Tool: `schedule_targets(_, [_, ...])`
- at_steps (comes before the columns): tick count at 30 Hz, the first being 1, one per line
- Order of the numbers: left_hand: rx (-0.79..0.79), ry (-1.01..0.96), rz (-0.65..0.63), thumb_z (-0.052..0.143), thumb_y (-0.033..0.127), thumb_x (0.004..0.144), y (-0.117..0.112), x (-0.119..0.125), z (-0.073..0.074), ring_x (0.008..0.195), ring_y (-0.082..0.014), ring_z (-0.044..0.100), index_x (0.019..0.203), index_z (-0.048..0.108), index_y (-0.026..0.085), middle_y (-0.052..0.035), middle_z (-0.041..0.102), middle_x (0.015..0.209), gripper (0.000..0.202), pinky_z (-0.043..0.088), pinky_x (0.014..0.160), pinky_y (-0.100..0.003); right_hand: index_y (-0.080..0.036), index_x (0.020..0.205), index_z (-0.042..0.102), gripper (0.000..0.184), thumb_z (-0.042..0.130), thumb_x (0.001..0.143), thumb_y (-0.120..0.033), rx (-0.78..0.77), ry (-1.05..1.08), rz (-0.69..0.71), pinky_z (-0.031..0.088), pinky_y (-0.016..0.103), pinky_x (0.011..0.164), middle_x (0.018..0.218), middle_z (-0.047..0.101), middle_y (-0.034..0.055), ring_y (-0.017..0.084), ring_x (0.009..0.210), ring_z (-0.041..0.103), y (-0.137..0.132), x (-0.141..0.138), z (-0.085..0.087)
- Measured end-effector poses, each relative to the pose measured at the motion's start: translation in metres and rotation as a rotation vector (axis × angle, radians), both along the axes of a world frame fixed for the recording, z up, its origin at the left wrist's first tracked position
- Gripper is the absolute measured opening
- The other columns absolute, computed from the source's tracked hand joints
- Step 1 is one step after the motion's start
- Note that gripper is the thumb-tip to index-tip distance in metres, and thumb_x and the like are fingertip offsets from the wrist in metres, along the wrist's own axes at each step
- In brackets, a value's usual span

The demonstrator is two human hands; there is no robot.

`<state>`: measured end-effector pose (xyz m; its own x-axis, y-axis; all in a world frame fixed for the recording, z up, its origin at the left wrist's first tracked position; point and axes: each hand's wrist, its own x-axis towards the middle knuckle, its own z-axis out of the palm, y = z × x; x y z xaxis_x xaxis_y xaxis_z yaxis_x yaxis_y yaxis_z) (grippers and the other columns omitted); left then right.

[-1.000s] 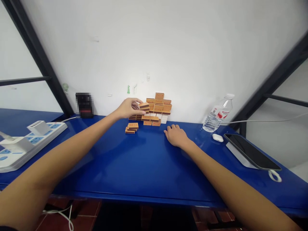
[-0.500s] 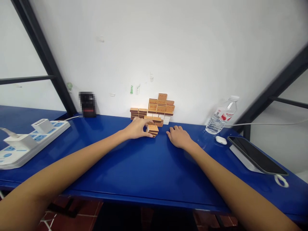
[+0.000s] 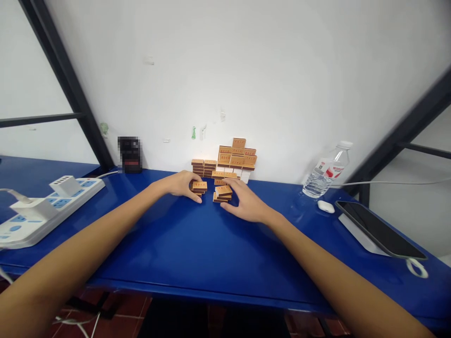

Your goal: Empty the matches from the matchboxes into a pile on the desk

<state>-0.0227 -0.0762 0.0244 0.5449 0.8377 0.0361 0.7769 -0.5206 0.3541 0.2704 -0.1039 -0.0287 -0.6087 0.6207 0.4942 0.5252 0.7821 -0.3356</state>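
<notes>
The left hand (image 3: 185,184) arches around the left stack (image 3: 199,186) of small orange boxes, its thumb on the near side and its fingers partly hidden behind. The right hand (image 3: 244,202) curves around the right stack (image 3: 223,191) in the same way, from the other side, with a moderate spread between thumb and fingertips. Whether either hand presses on its boxes I cannot tell. The right stack's top box sits askew, overhanging those below.

A narrow strip of blue worktop (image 3: 218,249) separates the two stacks; a broad stretch of it runs from them to the front edge, which both forearms cross. Behind, room is tight: two neat columns (image 3: 204,168) of boxes stand close to the wall (image 3: 285,84), and a stepped pile (image 3: 237,158) rises just to their right, its low front boxes partly hidden by the right fingers.

Well apart on the left, the power strip (image 3: 89,185) slants along the worktop. To the right, the bottle (image 3: 326,171), white case (image 3: 326,206) and dark-screened device (image 3: 380,228) bound the open surface.
</notes>
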Motion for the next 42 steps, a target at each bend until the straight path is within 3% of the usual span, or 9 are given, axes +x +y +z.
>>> schedule_targets(3, [-0.057,-0.017,-0.047,0.086,0.059,0.065,0.003,0.004,-0.005,0.072,-0.0191,0.062,0.096,0.076,0.018,-0.0013,0.072,0.083,0.052,0.039,0.064,-0.028,-0.021,0.155,0.042,0.072,0.070,0.092,-0.042,-0.116,-0.039,0.009,0.042,0.051,0.117,0.153,0.051,0.0160,0.031,0.142,0.048,0.003,-0.011,-0.006])
schedule_targets(7, [-0.047,-0.071,-0.092,0.083,0.056,0.071,-0.003,0.019,-0.011,0.061,-0.0158,0.056,0.083,0.074,0.019,0.0016,0.066,0.068,0.040,0.034,0.059,-0.027,-0.017,0.138,0.059,0.046,0.068,0.095,-0.033,-0.146,-0.055,-0.016,0.049,0.042,0.104,0.131,0.068,0.0134,0.027,0.119,0.064,0.003,-0.013,-0.003])
schedule_targets(12, [0.038,-0.068,-0.132,0.083,0.052,0.075,-0.023,0.043,-0.015,0.065,-0.0170,0.058,0.091,0.074,0.019,-0.0006,0.068,0.077,0.038,0.034,0.058,-0.028,-0.021,0.127,0.067,0.035,0.071,0.093,-0.030,-0.199,-0.116,-0.008,0.051,0.037,0.094,0.119,0.073,0.0089,0.024,0.105,0.068,-0.011,0.002,0.012])
schedule_targets(17, [0.105,-0.051,-0.168,0.084,0.052,0.077,-0.040,0.054,-0.016,0.074,-0.0213,0.064,0.100,0.075,0.019,-0.0047,0.073,0.088,0.041,0.038,0.064,-0.030,-0.023,0.132,0.065,0.057,0.083,0.081,-0.039,-0.246,-0.166,0.014,0.051,0.038,0.096,0.128,0.071,0.0095,0.027,0.113,0.067,-0.026,0.012,0.032])
schedule_targets(21, [0.061,-0.091,-0.179,0.083,0.055,0.078,-0.047,0.052,-0.011,0.079,-0.0223,0.066,0.107,0.076,0.021,-0.0050,0.076,0.094,0.046,0.040,0.067,-0.030,-0.024,0.119,0.070,0.040,0.080,0.084,-0.041,-0.266,-0.118,0.032,0.052,0.036,0.091,0.118,0.073,0.0067,0.025,0.105,0.068,-0.031,0.010,0.038])
schedule_targets(24, [0.004,-0.121,-0.189,0.080,0.058,0.081,-0.048,0.048,-0.006,0.072,-0.0185,0.061,0.102,0.077,0.022,-0.0018,0.073,0.085,0.043,0.037,0.063,-0.029,-0.024,0.109,0.072,0.025,0.074,0.089,-0.039,-0.300,-0.061,0.030,0.052,0.035,0.084,0.107,0.074,0.0048,0.022,0.095,0.068,-0.032,0.006,0.034])
schedule_targets(32, [-0.025,-0.213,-0.120,0.079,0.065,0.080,-0.030,0.037,0.003,0.064,-0.0141,0.048,0.094,0.076,0.021,0.0030,0.060,0.072,0.046,0.034,0.060,-0.028,-0.023,0.114,0.068,0.029,0.071,0.092,-0.041,-0.466,0.251,-0.002,0.057,0.038,0.089,0.110,0.075,0.0047,0.022,0.097,0.071,-0.016,0.007,0.017])
schedule_targets(38, [0.008,-0.158,-0.008,0.075,0.061,0.084,-0.009,0.014,-0.014,0.069,-0.0170,0.055,0.083,0.074,0.020,0.0001,0.066,0.075,0.042,0.038,0.064,-0.029,-0.023,0.113,0.069,0.026,0.067,0.093,-0.040,-0.430,0.180,-0.180,0.057,0.040,0.089,0.113,0.076,0.0055,0.022,0.097,0.070,0.004,0.024,0.004])
schedule_targets(42, [0.041,-0.150,0.025,0.075,0.058,0.085,-0.011,0.006,-0.025,0.089,-0.0229,0.066,0.097,0.078,0.022,-0.0045,0.075,0.099,0.038,0.047,0.079,-0.033,-0.023,0.113,0.071,0.027,0.066,0.092,-0.039,-0.487,0.070,-0.176,0.056,0.042,0.090,0.115,0.074,0.0070,0.024,0.099,0.069,0.011,0.037,0.006])
